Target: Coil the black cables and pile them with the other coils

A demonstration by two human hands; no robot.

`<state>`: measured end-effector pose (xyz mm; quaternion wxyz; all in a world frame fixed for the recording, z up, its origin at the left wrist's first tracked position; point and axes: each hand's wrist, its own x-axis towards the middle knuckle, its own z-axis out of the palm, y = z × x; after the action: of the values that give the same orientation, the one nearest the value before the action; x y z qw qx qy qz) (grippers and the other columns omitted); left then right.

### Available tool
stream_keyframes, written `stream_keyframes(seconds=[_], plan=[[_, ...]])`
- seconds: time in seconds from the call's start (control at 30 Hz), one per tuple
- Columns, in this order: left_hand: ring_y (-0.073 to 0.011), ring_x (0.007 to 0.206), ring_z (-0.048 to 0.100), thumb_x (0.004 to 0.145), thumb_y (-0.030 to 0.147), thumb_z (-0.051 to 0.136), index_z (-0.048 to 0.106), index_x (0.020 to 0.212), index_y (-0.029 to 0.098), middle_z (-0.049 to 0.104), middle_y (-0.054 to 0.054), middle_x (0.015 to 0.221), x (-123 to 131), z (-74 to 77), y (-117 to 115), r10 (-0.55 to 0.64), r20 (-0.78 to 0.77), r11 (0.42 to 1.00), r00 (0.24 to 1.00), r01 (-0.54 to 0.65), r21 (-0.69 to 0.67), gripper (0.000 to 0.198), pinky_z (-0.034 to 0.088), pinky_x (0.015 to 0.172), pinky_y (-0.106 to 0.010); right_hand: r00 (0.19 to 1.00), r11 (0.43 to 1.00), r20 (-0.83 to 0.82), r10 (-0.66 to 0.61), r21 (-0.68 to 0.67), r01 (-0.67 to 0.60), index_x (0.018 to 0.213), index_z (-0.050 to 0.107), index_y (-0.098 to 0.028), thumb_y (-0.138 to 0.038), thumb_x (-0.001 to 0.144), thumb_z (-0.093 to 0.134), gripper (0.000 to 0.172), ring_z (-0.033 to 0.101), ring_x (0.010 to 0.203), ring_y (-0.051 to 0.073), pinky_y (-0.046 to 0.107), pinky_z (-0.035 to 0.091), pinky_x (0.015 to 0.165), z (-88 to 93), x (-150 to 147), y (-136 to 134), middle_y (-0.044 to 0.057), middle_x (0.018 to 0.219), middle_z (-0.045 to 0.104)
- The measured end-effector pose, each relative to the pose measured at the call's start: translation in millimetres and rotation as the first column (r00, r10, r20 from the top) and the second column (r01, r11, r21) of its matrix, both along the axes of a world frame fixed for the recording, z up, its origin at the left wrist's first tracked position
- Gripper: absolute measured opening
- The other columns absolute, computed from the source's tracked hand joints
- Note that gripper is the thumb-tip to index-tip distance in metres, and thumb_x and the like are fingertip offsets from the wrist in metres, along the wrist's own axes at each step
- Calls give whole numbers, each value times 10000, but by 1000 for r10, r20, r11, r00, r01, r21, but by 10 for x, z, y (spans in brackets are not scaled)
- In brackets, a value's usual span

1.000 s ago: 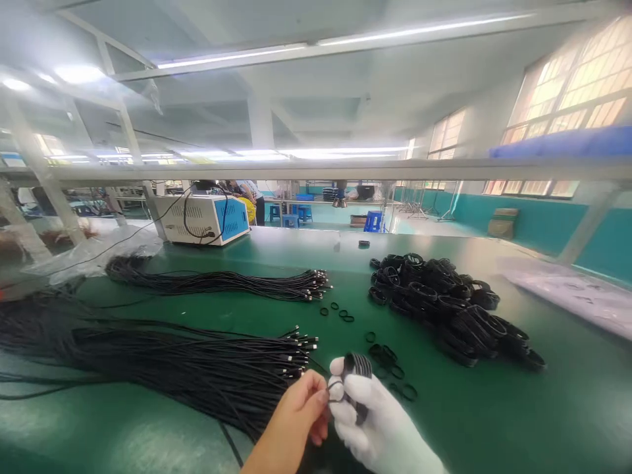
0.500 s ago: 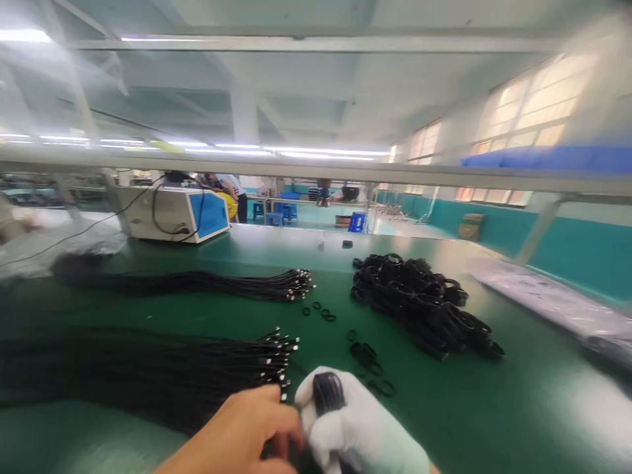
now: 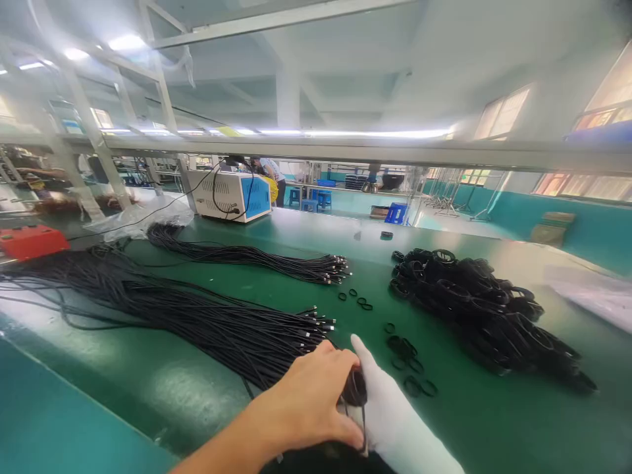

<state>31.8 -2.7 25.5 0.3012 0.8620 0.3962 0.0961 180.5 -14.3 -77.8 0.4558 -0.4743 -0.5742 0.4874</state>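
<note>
My bare left hand [image 3: 313, 395] curls its fingers and thumb around a small coiled black cable [image 3: 354, 388]. Against the other side of the coil is my right hand [image 3: 390, 411], in a white glove, with one finger pointing up and the others largely hidden. A thin loop hangs down between the two palms. Just beyond my left hand lie the connector ends of a large bundle of black cables [image 3: 212, 319]. Several thin black rings [image 3: 412, 365] are scattered on the green tabletop to the right of the glove.
A second bundle of black cables [image 3: 261, 260] lies farther back. On the right is a heap of black coils [image 3: 474, 296]. A white and blue machine [image 3: 227, 195] stands at the back, a red box [image 3: 32, 242] at far left. A shelf rail [image 3: 345, 148] crosses above the table.
The view has swung left, showing more of the cable bundles and the red box. My left hand has closed over the coil, which earlier showed in my gloved right hand.
</note>
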Motion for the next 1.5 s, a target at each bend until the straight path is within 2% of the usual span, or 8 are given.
stream_keyframes(seconds=[0.33,0.43,0.57,0.83,1.07,1.27,1.4,1.5], plan=[[-169,748,611,727,206,475,635,803,214,692,4,823,-86,-62,335,-91,-53,974,994,78,-212,178,433,639,-238,879,963,413,-241,214,163,909,606,-220,-170,617,563,300,587,829,212,350,475,751,505,22,-164,42,916,585],[-138,658,604,728,144,411,647,743,211,704,20,715,-104,-212,292,-71,-34,966,997,60,-251,246,420,593,-218,996,994,13,91,67,-92,797,551,-211,-152,545,637,273,576,694,141,230,455,517,622,100,-220,38,1049,533],[-117,564,550,733,180,460,628,796,191,684,11,684,-155,-193,106,63,164,900,985,15,-436,180,402,505,-201,707,889,-601,374,15,-458,956,456,-231,-291,569,749,490,428,354,24,149,256,295,609,210,-258,44,972,608],[-115,549,572,646,176,686,535,751,134,609,13,604,-42,-3,-23,476,556,752,681,13,-659,189,454,561,-239,626,837,-638,449,54,-544,1021,407,-218,-392,620,776,572,498,389,74,149,356,376,497,113,-252,12,651,636],[-157,777,619,729,194,644,560,830,157,672,-35,831,59,-36,-19,466,658,832,592,-39,-553,136,468,742,-277,638,877,-672,376,35,-480,1159,418,-210,-340,656,750,617,520,427,76,154,357,403,472,164,-249,19,689,628],[-189,972,536,758,168,566,630,1090,278,636,-11,1058,-27,266,13,128,441,990,888,-86,-113,356,417,856,-301,566,815,-727,388,-15,-579,1223,426,-124,-354,684,667,634,504,402,83,166,349,381,452,171,-231,44,652,615],[-161,813,570,711,176,625,681,1023,263,660,5,883,0,304,174,-68,370,956,927,166,-241,329,440,727,-259,479,740,-780,402,-31,-672,1147,498,-124,-497,738,574,558,567,481,132,213,429,398,408,154,-242,79,733,627],[-123,597,555,638,234,706,669,961,172,595,18,686,56,164,304,145,423,908,895,49,-415,331,441,546,-231,651,871,-704,283,-96,-482,1086,535,-144,-518,727,607,523,597,750,174,306,522,592,444,116,-198,106,979,582]])
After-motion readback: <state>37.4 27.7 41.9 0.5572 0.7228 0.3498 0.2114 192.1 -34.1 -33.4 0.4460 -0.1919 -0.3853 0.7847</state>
